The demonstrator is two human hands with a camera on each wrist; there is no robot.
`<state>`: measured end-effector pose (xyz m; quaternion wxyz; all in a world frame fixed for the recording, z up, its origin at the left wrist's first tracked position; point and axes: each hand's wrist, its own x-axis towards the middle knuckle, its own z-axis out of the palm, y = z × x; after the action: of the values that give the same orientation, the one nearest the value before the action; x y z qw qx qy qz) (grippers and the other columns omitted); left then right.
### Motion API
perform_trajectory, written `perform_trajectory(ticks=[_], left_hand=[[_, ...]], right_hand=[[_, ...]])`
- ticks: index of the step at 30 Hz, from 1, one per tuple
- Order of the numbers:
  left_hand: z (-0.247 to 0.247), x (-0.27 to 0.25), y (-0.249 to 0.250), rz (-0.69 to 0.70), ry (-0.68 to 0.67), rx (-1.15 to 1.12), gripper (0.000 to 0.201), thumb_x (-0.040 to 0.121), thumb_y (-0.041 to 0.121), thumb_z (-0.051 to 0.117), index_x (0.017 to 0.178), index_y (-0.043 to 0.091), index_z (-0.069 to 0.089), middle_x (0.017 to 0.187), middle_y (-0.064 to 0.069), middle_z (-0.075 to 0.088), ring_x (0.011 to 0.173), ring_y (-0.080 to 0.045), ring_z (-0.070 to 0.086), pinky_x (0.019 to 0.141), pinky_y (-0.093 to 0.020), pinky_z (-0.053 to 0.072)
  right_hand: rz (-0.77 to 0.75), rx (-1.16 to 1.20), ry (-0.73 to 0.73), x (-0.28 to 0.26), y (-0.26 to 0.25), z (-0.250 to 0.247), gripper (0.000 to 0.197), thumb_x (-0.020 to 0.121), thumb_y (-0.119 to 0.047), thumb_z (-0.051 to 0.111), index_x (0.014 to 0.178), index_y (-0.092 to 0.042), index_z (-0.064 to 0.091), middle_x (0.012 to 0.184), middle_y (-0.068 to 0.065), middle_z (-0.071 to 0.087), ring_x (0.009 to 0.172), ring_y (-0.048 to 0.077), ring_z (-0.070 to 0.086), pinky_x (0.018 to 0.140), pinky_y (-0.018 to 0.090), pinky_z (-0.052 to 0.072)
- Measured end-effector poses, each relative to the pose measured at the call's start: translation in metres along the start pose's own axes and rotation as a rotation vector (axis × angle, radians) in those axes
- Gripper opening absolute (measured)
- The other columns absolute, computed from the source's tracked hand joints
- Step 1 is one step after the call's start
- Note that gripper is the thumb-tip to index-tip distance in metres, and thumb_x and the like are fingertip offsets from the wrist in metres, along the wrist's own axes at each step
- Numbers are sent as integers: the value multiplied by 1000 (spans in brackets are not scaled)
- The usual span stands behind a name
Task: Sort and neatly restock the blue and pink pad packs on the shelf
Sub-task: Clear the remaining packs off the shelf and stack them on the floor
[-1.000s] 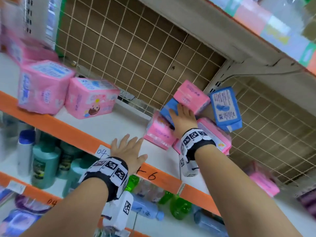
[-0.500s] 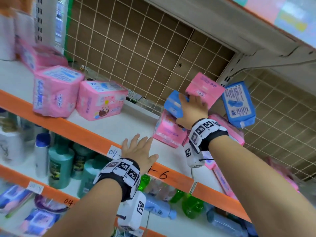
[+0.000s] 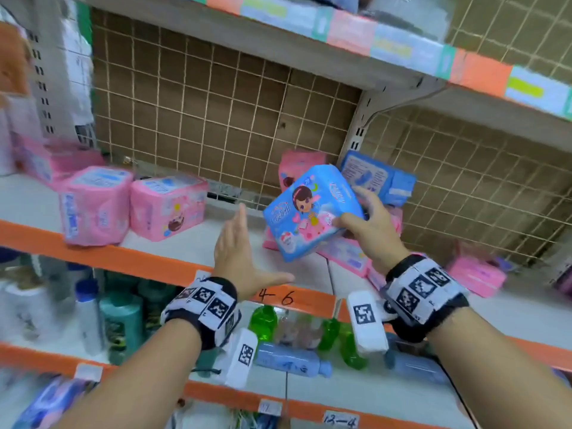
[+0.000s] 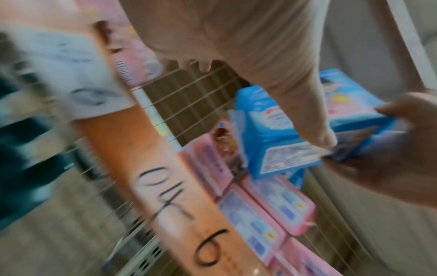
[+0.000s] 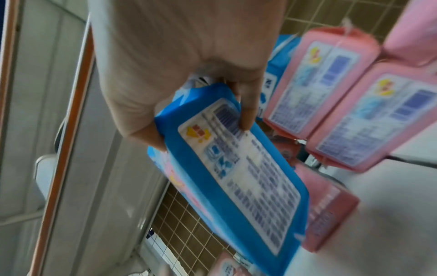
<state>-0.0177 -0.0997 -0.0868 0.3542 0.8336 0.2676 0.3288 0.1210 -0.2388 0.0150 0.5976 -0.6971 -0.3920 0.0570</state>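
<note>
My right hand (image 3: 368, 224) grips a blue pad pack (image 3: 309, 212) with a cartoon girl on it, held tilted above the shelf (image 3: 192, 246). In the right wrist view the thumb and fingers (image 5: 248, 104) clamp the blue pack (image 5: 236, 177) by one end. My left hand (image 3: 238, 249) is open with straight fingers, just left of the pack and not touching it. Behind stands a second blue pack (image 3: 377, 178) against the wire grid, with pink packs (image 3: 346, 252) jumbled under and beside it. Two pink packs (image 3: 167, 209) stand at the left.
A wire grid back panel (image 3: 216, 119) closes the shelf behind. An orange front strip (image 3: 139, 261) edges the shelf. More pink packs (image 3: 476, 274) lie at the far right. Bottles (image 3: 120, 323) fill the shelf below. An upper shelf (image 3: 309, 57) hangs overhead.
My right hand has pulled the blue pack out of the jumbled pile and lifted it toward me. My left hand has risen from the shelf edge and turned edge-on beside the pack.
</note>
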Motion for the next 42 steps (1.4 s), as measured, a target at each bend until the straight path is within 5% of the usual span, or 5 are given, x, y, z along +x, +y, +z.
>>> perform_trajectory(ticks=[6,16,22,31,42], left_hand=[[21,3,76,224,-75,237,131,48,63,76,144,41,-11,150,-1,14,138,-21,18,110,-45,24],[54,28,81,53,-141,260,107,52,34,86,143,31,29,133,-3,39,121,-22,38,102,-25,30],[81,32,75,2,-280,448,84,70,49,73,141,38,31,153,1,25,137,-19,29,113,-35,20],[88,26,74,-9,-256,608,90,69,63,65,144,40,21,156,5,16,141,-16,20,116,-38,14],[94,23,76,-27,-196,648,84,71,70,57,143,44,20,153,7,23,139,-13,21,115,-36,15]], right_hand=[[252,114,-92,-19,19,-23,26,82,-8,61,102,-21,53,83,-4,56,53,2,57,53,23,52],[128,-55,-133,15,36,-91,3,87,-18,60,87,-15,59,81,-5,55,77,9,52,67,23,45],[-61,-348,266,79,37,-134,27,80,-24,64,96,-2,64,93,16,65,90,28,60,68,25,40],[283,-371,85,150,55,-123,117,61,-66,71,148,-19,8,146,11,28,128,29,38,103,33,39],[137,-220,368,125,65,-131,99,64,-41,77,142,-17,22,138,13,35,127,31,40,105,42,37]])
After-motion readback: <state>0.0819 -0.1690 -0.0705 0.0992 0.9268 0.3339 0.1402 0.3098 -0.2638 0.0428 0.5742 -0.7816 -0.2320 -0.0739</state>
